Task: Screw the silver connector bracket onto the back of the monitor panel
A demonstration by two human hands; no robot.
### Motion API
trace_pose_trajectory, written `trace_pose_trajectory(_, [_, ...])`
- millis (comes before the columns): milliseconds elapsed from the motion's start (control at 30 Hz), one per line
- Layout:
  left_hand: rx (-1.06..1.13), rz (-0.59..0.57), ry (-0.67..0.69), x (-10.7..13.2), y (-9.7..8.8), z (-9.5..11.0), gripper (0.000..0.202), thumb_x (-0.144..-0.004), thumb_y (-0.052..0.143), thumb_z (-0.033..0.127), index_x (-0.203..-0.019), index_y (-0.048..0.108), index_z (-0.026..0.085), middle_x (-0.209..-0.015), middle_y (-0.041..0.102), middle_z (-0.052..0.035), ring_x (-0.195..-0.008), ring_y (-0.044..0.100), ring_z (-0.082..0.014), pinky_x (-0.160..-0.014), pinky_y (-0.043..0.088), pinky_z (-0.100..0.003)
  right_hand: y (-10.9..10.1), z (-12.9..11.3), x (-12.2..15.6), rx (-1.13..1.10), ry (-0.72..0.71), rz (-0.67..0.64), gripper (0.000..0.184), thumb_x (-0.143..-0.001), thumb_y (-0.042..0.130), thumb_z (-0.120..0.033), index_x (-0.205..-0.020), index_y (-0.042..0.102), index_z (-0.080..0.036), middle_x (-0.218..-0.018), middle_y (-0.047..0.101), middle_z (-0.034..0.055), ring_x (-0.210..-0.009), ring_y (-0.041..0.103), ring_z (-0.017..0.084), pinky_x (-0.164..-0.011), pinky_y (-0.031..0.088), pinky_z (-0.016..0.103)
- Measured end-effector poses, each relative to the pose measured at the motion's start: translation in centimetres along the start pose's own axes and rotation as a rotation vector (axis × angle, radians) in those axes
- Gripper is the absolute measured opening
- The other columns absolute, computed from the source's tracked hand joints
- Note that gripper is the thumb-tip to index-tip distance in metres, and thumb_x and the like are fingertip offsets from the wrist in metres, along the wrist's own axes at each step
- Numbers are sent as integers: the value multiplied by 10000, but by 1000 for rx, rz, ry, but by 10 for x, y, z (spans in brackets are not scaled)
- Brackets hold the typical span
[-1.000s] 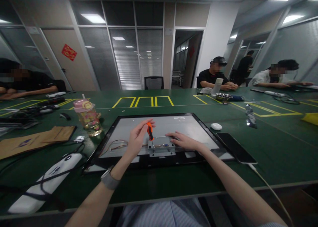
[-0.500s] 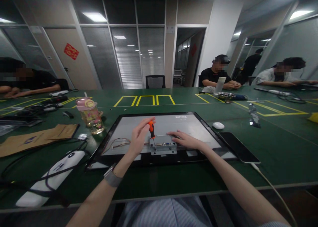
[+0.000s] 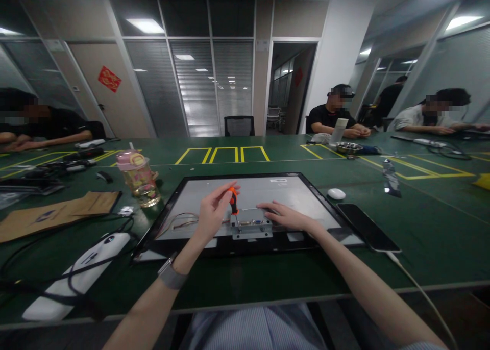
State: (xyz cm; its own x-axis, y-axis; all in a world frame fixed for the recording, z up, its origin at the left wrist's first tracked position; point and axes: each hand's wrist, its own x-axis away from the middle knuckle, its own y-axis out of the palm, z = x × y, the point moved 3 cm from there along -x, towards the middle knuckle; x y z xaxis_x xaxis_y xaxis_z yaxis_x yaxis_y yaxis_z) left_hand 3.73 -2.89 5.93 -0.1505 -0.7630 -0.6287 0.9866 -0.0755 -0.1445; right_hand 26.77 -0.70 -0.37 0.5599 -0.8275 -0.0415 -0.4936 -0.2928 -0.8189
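Near the desk's (image 3: 275, 281) front edge, holding a screwdriver (image 3: 233, 201) tip-down at a metal box (image 3: 250, 231) with left grip (image 3: 212, 209); resting right grip (image 3: 286, 216), fingers unclenched, by the box's right end.

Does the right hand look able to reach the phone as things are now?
Probably yes: the phone lies beside the flat panel, and nothing upright stands between it and the right hand.

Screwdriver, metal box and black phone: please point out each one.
Screwdriver (image 3: 235, 206), head view: on its handle.
Metal box (image 3: 251, 224), head view: middle of its front side.
Black phone (image 3: 367, 227), head view: middle of its screen.
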Motion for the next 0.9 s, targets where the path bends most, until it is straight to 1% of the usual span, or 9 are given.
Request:
trace_pose_trajectory(167, [-199,86,127,-1,-3,2,181,-763,635,259,-930,666,196,-925,588,-55,-858,572,-164,-815,449,-297,0,0,0,-15,-7,4,538,-905,317,-527,-1334,418,-219,-1379,447,28,-1294,352,240,-1123,136,429])
trace_pose_trajectory(267, [-205,0,167,-1,-2,8,218,-856,500,254,-1003,651,198,-1073,589,-86,-1017,552,-197,-906,413,-333,0,0,0,-8,-23,2,525,-912,320,-507,-1335,417,-212,-1378,449,32,-1287,367,227,-1129,119,419])
trace_pose_trajectory(367, [-127,-59,117,1,0,7,271,-900,417,246,-1077,614,187,-1046,620,-93,-967,587,-191,-860,440,-331,2,2,0,12,-14,12,499,-915,333,-484,-1334,418,-227,-1383,442,25,-1301,346,238,-1122,141,444])
trace_pose_trajectory(467, [-144,29,121,1,-1,3,206,-844,533,250,-1010,636,185,-907,613,-59,-833,585,-159,-786,453,-293,4,5,-2,61,-17,30,465,-921,346,-445,-1325,428,-228,-1365,465,36,-1284,374,252,-1100,205,476])
trace_pose_trajectory(567, [-179,106,147,-1,-1,-1,156,-810,579,243,-933,656,186,-826,567,-29,-783,548,-137,-755,439,-265,-3,-4,-3,198,-77,115,385,-921,389,-349,-1255,502,-195,-1238,579,83,-1146,526,243,-1022,361,461])
trace_pose_trajectory(667, [-178,131,128,-2,-2,-2,155,-818,562,232,-936,651,184,-819,544,-21,-776,537,-128,-744,431,-252,-24,-46,9,486,-212,336,273,-886,434,-186,-1094,612,-177,-1165,621,109,-1102,559,247,-1039,331,505])
trace_pose_trajectory(767, [-194,132,115,-2,-2,0,160,-820,553,228,-941,648,184,-830,551,-23,-785,541,-132,-741,429,-251,-43,-117,46,662,-423,514,314,-865,450,-123,-1152,573,-153,-1267,549,125,-1206,475,253,-1072,301,509])
trace_pose_trajectory(867, [-225,125,134,-2,-2,2,149,-813,557,229,-920,650,181,-830,566,-26,-792,547,-139,-743,430,-255,-45,-181,100,625,-612,676,387,-859,494,-171,-1235,507,-263,-1289,543,39,-1208,479,243,-1060,357,493])
trace_pose_trajectory(900, [-223,128,136,-2,-2,3,147,-812,558,229,-916,650,180,-824,565,-25,-785,548,-139,-739,431,-255,-41,-192,117,589,-604,704,394,-853,517,-193,-1224,506,-327,-1263,566,-5,-1203,486,237,-1051,382,471])
